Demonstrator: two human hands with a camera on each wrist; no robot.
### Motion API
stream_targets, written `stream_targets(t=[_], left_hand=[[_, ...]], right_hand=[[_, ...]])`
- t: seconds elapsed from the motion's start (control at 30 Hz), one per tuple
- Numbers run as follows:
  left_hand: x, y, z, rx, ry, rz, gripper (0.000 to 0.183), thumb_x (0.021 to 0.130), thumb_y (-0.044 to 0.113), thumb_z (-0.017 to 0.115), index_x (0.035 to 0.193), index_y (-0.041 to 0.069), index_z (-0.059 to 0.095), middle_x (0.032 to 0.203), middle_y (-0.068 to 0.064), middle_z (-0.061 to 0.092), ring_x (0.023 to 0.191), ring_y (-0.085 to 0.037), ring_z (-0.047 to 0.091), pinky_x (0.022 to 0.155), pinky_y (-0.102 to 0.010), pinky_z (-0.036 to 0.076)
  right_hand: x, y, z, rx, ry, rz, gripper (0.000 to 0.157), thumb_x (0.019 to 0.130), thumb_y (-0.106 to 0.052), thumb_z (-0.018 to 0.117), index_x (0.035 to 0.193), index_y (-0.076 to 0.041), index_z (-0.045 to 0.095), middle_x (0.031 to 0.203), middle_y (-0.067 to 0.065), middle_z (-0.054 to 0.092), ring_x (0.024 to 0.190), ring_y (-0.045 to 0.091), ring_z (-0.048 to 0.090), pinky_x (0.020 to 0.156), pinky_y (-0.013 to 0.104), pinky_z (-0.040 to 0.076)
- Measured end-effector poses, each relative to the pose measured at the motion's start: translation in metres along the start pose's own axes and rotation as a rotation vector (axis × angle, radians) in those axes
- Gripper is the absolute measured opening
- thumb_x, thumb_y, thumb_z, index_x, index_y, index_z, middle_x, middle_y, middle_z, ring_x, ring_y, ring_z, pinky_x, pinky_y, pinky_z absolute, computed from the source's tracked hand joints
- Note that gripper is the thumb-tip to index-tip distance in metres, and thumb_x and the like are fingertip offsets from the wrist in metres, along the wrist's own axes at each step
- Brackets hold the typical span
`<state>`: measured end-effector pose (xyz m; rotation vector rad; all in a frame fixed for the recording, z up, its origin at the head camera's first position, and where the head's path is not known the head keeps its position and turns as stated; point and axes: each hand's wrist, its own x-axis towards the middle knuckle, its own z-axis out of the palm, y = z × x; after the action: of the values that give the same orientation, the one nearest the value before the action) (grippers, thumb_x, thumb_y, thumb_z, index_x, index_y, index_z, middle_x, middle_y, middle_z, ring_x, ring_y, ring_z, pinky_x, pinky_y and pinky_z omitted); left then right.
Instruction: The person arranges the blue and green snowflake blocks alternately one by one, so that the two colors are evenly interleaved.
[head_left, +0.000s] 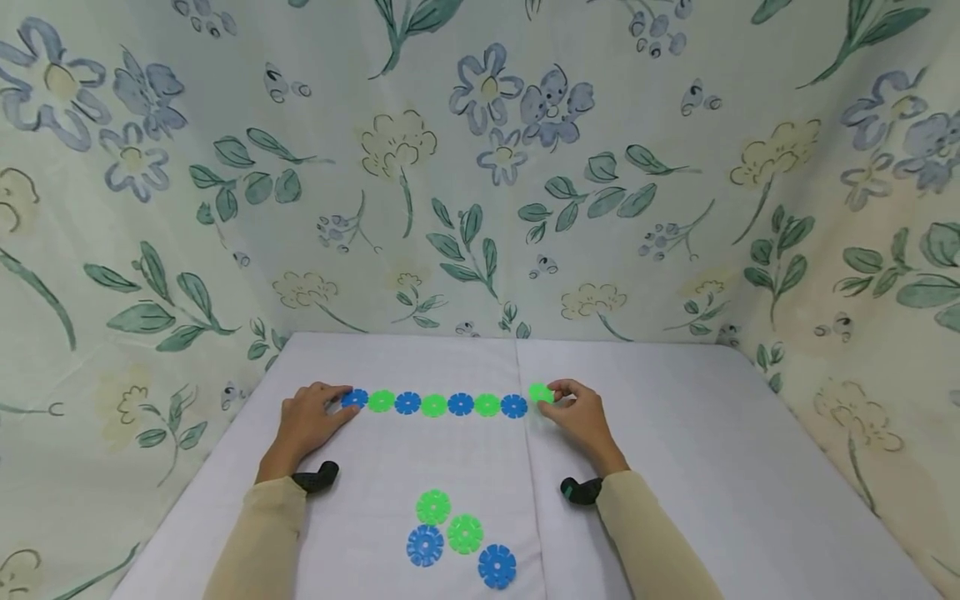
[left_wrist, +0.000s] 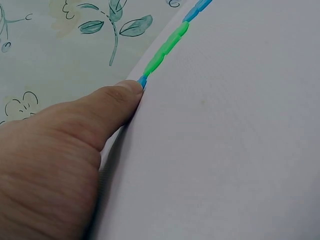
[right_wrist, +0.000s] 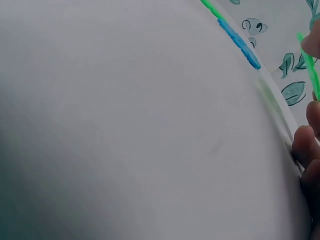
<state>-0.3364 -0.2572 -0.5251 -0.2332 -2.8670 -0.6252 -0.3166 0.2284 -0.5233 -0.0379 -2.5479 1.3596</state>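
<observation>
A row of flat notched plastic discs, alternating blue and green, runs across the white table. At its left end, my left hand holds the end blue disc between thumb and fingers; in the left wrist view the thumb lies against that disc's edge. My right hand pinches a green disc beside the right-end blue disc. In the right wrist view this green disc is tilted and raised off the table, apart from the row. Only fingertips of the right hand show there.
Nearer the front lie loose discs: two green ones and two blue ones. The white cloth has a crease running front to back near the right hand. A floral curtain hangs behind the table and at both sides.
</observation>
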Motion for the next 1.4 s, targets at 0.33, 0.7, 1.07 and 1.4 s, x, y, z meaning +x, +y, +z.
stream_targets(t=[0.33, 0.7, 1.07, 1.4], left_hand=[[0.002, -0.006, 0.0, 0.008, -0.001, -0.004, 0.059, 0.091, 0.06, 0.064, 0.136, 0.021, 0.063, 0.128, -0.016, 0.063, 0.119, -0.038, 0.053, 0.093, -0.06, 0.035], [0.002, -0.007, -0.001, 0.022, 0.0, 0.004, 0.059, 0.091, 0.059, 0.064, 0.136, 0.02, 0.063, 0.127, -0.017, 0.063, 0.118, -0.039, 0.054, 0.092, -0.061, 0.035], [-0.001, -0.01, 0.001, 0.003, 0.008, 0.004, 0.06, 0.09, 0.063, 0.063, 0.134, 0.022, 0.065, 0.126, -0.015, 0.064, 0.118, -0.038, 0.055, 0.092, -0.061, 0.036], [0.001, -0.006, 0.003, -0.013, 0.007, 0.017, 0.06, 0.091, 0.061, 0.064, 0.135, 0.021, 0.064, 0.124, -0.015, 0.064, 0.117, -0.038, 0.054, 0.09, -0.06, 0.035]], right_hand=[[-0.001, -0.007, 0.004, -0.087, -0.005, 0.077, 0.041, 0.075, -0.033, 0.082, 0.108, -0.011, 0.07, 0.094, 0.005, 0.063, 0.088, 0.021, 0.056, 0.08, 0.034, 0.043], [0.001, -0.005, 0.005, -0.133, -0.006, 0.076, 0.04, 0.074, -0.031, 0.085, 0.105, -0.011, 0.071, 0.09, 0.005, 0.061, 0.086, 0.021, 0.053, 0.079, 0.035, 0.042], [-0.001, -0.005, 0.006, -0.201, -0.044, 0.09, 0.04, 0.073, -0.031, 0.084, 0.106, -0.012, 0.07, 0.087, 0.003, 0.059, 0.085, 0.02, 0.053, 0.078, 0.036, 0.042], [-0.002, -0.006, -0.001, -0.248, -0.061, 0.065, 0.038, 0.073, -0.03, 0.082, 0.105, -0.012, 0.071, 0.086, 0.002, 0.06, 0.084, 0.02, 0.053, 0.079, 0.037, 0.043]])
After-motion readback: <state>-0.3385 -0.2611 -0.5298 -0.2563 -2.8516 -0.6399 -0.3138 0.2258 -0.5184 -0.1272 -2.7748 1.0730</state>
